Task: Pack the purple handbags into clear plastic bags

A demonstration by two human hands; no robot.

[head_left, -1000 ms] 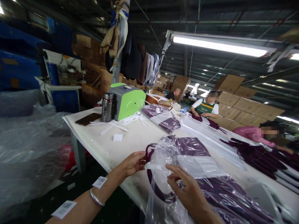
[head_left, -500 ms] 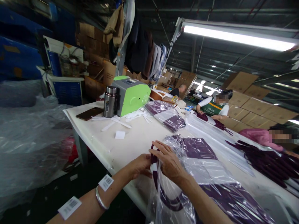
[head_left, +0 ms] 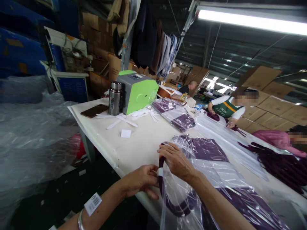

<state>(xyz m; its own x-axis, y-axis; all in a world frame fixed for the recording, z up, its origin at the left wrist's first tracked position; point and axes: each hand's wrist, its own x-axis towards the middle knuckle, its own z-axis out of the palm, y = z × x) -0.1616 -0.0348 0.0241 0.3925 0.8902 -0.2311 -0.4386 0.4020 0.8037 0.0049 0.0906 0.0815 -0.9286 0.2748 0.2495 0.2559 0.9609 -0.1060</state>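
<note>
- Clear plastic bag point(head_left: 211, 179) with a purple garment point(head_left: 206, 150) inside lay on the near right part of the white table point(head_left: 134, 150), partly hanging over the near edge.
- Bag's long axis ran from the near edge away toward the far right; open mouth end pointed toward the person.
- Dark purple strap point(head_left: 161, 179) curved in a loop at the bag's mouth, one end up by the hands, the bend low near the table edge.
- Left hand point(head_left: 141, 180) was at the table edge, fingers curled, thumb and fingertips pinched on a small white tag point(head_left: 160, 172) on the strap; closed on it.
- Right hand point(head_left: 176, 159) lay just above, fingers bent over the top of the strap and the bag's edge, closed on the strap.
- The two hands were nearly touching.
- Left forearm carried a white barcode sticker point(head_left: 93, 203); digits too small to read. Silver bangle point(head_left: 80, 220) further down the arm.
- Green and grey machine point(head_left: 137, 91) stood far left on the table, steel flask point(head_left: 115, 97) touching its side; flask label unreadable.
- Dark phone point(head_left: 94, 110) lay flat left of the flask.
- White strips point(head_left: 127, 119) scattered in front of the machine, small white square card point(head_left: 126, 133) nearer.
- Second bagged purple garment point(head_left: 176, 115) lay beyond, well apart from the hands.
- Person in a green vest point(head_left: 226, 108) worked at the far end; vest lettering blurred.
- Pile of loose purple straps point(head_left: 275, 163) lay on the right.
</note>
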